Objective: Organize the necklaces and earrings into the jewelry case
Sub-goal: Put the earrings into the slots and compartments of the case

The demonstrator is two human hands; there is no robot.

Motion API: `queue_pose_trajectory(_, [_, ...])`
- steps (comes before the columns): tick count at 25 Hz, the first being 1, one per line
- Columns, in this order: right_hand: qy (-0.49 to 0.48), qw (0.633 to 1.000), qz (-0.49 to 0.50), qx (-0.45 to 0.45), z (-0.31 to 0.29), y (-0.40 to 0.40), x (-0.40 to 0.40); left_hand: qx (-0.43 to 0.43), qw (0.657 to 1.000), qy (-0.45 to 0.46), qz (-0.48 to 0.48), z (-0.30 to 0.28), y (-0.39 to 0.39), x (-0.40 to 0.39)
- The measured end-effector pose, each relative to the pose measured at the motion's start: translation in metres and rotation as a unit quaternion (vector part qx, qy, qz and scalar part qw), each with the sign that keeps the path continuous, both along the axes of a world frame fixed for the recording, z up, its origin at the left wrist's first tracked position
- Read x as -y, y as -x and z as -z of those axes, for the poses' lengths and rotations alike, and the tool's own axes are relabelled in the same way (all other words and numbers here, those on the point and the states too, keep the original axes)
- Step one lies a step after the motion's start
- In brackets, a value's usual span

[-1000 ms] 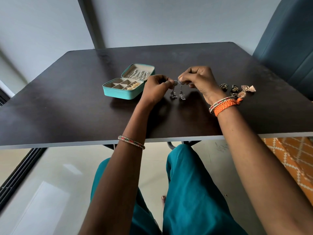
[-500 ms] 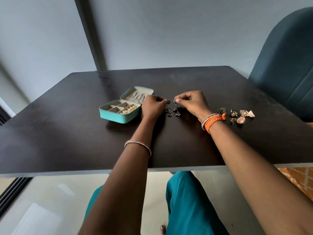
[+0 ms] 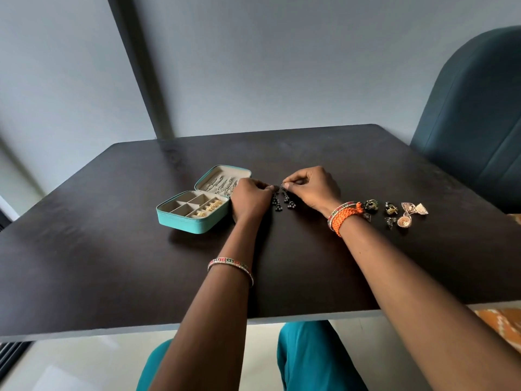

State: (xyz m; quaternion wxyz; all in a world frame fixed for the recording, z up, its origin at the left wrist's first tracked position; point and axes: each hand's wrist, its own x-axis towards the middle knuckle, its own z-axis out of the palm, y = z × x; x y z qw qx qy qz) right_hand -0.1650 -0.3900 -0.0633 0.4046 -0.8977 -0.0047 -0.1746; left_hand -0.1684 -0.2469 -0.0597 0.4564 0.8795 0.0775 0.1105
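A teal jewelry case (image 3: 180,221) lies open on the dark table (image 3: 112,263), left of my hands. Its lid holds silver chains, and gold earrings sit in its right compartments. My left hand (image 3: 249,200) and my right hand (image 3: 313,187) each pinch the top of a dark dangling earring (image 3: 289,200); the pair hangs between them just above the table. Several loose earrings (image 3: 394,211) lie to the right of my right wrist, some dark, some rose-gold.
A dark teal chair (image 3: 473,122) stands at the table's far right corner. A grey wall with a dark vertical post (image 3: 141,74) is behind the table. The table's near edge runs above my knees.
The camera has tilted upward, so table and hands sit lower in view. Both hands stay together on the dark earring pair, which was lowered to the table and now hangs slightly above it.
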Motion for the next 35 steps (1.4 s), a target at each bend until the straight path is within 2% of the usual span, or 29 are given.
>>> queue_pose_trajectory(3, [-0.006,1.000,0.001,0.006,0.000,0.001,-0.002,0.006,1.000,-0.002,-0.009,-0.001,0.003,0.001])
queue_pose_trajectory(7, [-0.120,0.991,0.001,0.062,-0.006,0.009,0.003,0.011,1.000,0.010,-0.009,-0.005,0.008,0.000])
queue_pose_trajectory(11, [-0.149,0.984,-0.005,0.099,-0.025,0.034,0.011,0.058,0.992,0.110,-0.010,-0.014,0.028,0.007])
queue_pose_trajectory(16, [-0.171,0.977,-0.012,0.129,-0.052,0.092,0.035,0.125,0.969,0.177,0.120,-0.047,0.075,0.023])
queue_pose_trajectory(21, [-0.150,0.979,0.017,0.135,-0.052,0.133,0.082,0.061,0.950,0.212,0.222,-0.040,0.091,0.054])
queue_pose_trajectory(24, [-0.141,0.985,0.045,0.090,-0.033,0.141,0.100,0.032,0.938,0.226,0.262,-0.022,0.090,0.075])
queue_pose_trajectory(26, [-0.115,0.989,0.058,0.070,-0.017,0.138,0.107,0.036,0.938,0.222,0.265,-0.010,0.084,0.079])
queue_pose_trajectory(31, [0.071,0.993,0.082,0.035,-0.013,0.120,0.107,0.062,0.946,0.202,0.247,0.005,0.067,0.079])
queue_pose_trajectory(35, [0.278,0.958,0.062,0.011,-0.025,0.105,0.095,0.090,0.949,0.171,0.247,0.015,0.060,0.079])
